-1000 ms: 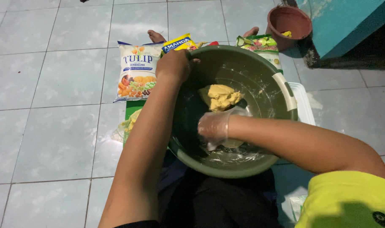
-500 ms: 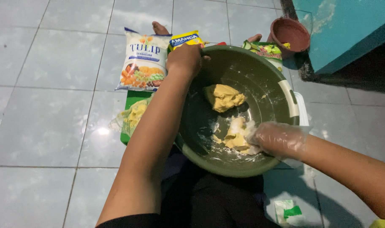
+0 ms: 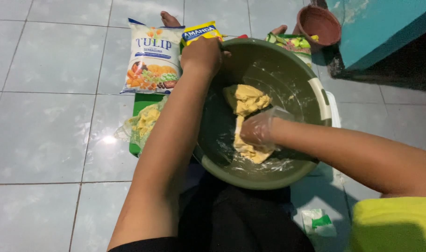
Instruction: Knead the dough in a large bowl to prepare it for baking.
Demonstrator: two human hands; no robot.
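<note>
Inside the green basin (image 3: 287, 172), press yellow dough (image 3: 246, 100) firmly with gloved right hand (image 3: 256, 128), fingers closed on it; left hand (image 3: 201, 55) clamped on rim.

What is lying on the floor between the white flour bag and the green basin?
In the head view, the person's left forearm crosses that stretch; under it lies a clear plastic bag of yellow stuff on a green board, between white flour bag and green basin.

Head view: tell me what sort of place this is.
Probably a home floor used for food preparation. The person works low over pale floor tiles, with a green basin of yellow dough, a white flour bag lying on the tiles, and a clay pot by a teal wall.
</note>
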